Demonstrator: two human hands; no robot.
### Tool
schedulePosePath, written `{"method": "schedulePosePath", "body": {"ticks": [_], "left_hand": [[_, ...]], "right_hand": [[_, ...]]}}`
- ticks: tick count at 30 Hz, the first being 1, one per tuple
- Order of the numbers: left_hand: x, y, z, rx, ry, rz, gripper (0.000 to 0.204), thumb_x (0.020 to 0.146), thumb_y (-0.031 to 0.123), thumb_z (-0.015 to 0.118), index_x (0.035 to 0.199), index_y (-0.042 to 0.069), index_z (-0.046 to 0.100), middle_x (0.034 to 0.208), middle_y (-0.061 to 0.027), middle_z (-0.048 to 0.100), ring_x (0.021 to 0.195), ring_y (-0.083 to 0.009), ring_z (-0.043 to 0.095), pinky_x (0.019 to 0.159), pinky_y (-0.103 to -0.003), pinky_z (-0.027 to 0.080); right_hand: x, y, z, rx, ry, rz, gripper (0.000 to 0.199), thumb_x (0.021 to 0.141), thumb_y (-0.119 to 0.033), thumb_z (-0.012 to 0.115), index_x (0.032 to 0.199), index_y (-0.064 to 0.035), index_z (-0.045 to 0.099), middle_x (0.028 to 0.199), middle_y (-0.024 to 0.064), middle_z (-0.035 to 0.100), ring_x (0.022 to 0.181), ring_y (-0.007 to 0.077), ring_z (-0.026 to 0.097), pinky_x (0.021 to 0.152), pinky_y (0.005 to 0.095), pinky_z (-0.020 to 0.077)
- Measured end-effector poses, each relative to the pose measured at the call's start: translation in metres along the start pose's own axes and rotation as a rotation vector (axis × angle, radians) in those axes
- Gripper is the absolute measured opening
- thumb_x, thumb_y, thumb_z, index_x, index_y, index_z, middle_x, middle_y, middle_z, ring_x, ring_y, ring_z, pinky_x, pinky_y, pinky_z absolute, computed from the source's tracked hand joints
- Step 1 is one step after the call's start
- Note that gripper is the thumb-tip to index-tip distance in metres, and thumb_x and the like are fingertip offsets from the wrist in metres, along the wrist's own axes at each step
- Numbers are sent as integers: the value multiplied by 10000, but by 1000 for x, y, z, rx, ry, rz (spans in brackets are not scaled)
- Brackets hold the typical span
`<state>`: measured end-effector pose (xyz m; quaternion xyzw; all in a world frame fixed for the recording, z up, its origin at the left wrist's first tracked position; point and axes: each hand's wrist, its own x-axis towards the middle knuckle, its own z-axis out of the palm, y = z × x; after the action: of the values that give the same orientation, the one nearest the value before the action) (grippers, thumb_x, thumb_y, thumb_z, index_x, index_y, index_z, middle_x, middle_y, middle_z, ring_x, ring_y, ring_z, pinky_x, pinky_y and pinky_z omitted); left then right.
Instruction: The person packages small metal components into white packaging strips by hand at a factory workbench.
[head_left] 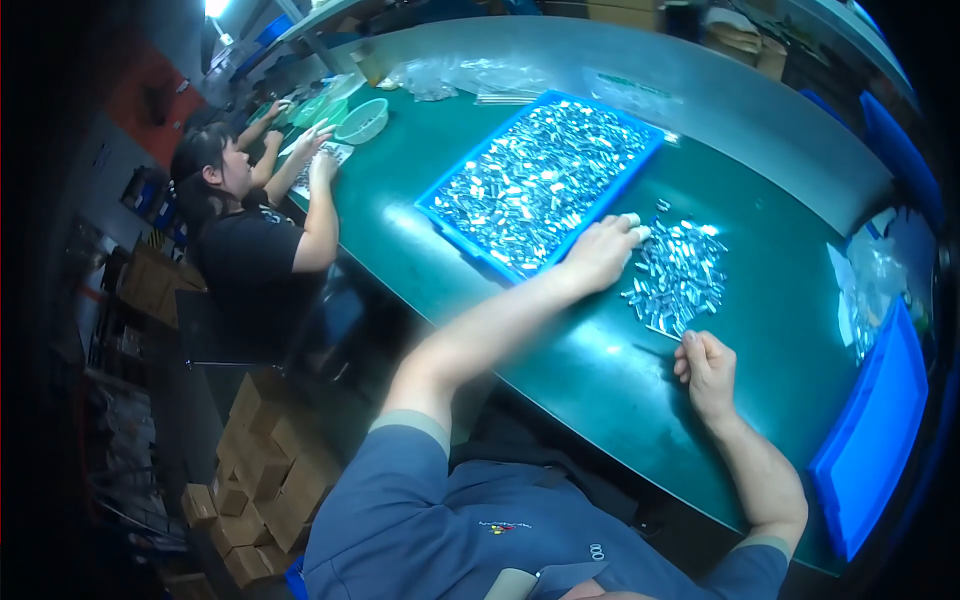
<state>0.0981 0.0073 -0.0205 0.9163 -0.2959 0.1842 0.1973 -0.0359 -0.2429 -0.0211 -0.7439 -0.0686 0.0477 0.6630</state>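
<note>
A loose pile of small shiny metal pieces (685, 270) lies on the green tabletop in front of me. My left hand (600, 252) reaches over the near right edge of a blue tray (590, 226), its fingers stretched toward the pile's left side. White covers show on its fingertips. At the pile's near edge, my right hand (708, 372) is closed in a pinch on a thin, light strip (662, 332). Its far end meets the lowest pieces. The blue tray is filled with many similar metal pieces.
On the left, a co-worker (255, 215) sits at the same green table (400, 240), hands over small parts near a pale green basket (362, 121). Another blue tray (875, 430) leans at the right edge by plastic bags (875, 265). Cardboard boxes (262, 470) stand lower left.
</note>
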Motion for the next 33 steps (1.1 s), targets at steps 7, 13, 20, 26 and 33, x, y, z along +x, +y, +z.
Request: {"method": "schedulePosePath", "body": {"ticks": [7,13,20,26,33], "left_hand": [[-33,24,-13,-83,80,-71,238,841,116,735,1053,74,637,951,-108,567,919,-319,587,780,-441,500],[-41,25,-25,-109,86,-106,239,830,128,745,1035,62,641,950,-101,568,910,-310,581,778,-436,497],[-44,27,-31,-249,106,-149,261,786,113,791,958,49,606,906,-111,596,894,-325,605,788,-431,500],[-43,58,-36,-801,-18,-208,263,829,98,806,990,42,606,803,-50,609,696,-130,595,637,-300,509],[-45,70,-31,-935,-110,-45,264,855,175,809,1055,44,696,824,-56,623,685,-124,582,607,-304,487]], "right_hand": [[0,3,-2,3,-4,23,378,1057,-295,567,785,-41,627,637,16,606,522,55,524,475,211,390],[4,1,-5,4,-5,20,369,1064,-291,553,801,-42,624,644,18,607,524,58,531,475,208,393],[1,3,-6,42,6,32,341,1062,-268,560,834,-25,632,673,27,619,540,63,525,499,205,404],[0,5,-4,55,52,20,292,1066,-276,548,885,-55,613,696,11,617,524,47,497,478,195,376],[2,1,-6,86,33,41,267,1058,-258,570,924,-32,618,737,26,629,556,55,504,516,201,398]]}}
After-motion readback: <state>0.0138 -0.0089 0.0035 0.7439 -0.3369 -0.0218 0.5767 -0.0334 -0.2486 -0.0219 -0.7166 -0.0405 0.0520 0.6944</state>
